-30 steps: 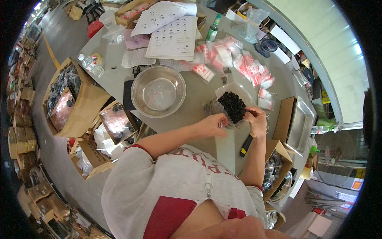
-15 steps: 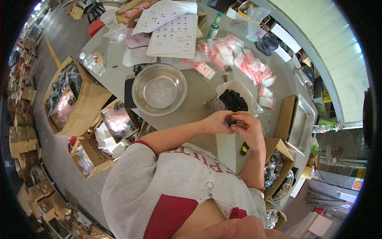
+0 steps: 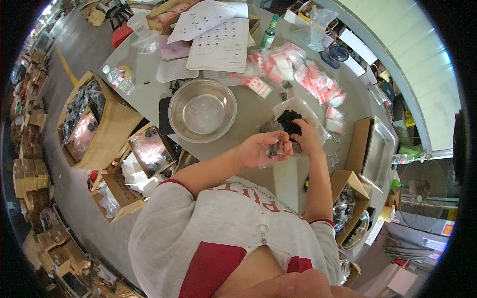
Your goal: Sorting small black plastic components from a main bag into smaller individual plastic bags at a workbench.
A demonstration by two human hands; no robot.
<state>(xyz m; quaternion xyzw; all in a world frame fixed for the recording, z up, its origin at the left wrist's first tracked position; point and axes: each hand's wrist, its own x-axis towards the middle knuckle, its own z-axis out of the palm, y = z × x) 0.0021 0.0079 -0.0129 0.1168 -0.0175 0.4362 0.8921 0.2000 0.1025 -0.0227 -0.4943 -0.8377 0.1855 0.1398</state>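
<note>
My left hand (image 3: 261, 149) holds a small clear plastic bag (image 3: 272, 153) with a few small dark parts in it, palm turned up. My right hand (image 3: 304, 136) reaches over a heap of small black parts (image 3: 289, 121) that lies on a clear plastic sheet (image 3: 304, 110) on the grey table (image 3: 248, 114); its fingers touch the near edge of the heap and pinch small parts. The two hands sit close together, almost touching.
A round steel bowl (image 3: 201, 110) stands left of the hands. Several small filled bags with red labels (image 3: 298, 74) lie behind the heap, with printed sheets (image 3: 218, 42), a green bottle (image 3: 269, 35) and a water bottle (image 3: 118, 79). Open cardboard boxes (image 3: 94, 121) stand at the left, and another box (image 3: 360, 149) with a steel tray (image 3: 378, 154) at the right.
My hands came down from the black heap toward my body and met. The left hand now holds the small bag open-side up while the right returns to the heap's edge.
</note>
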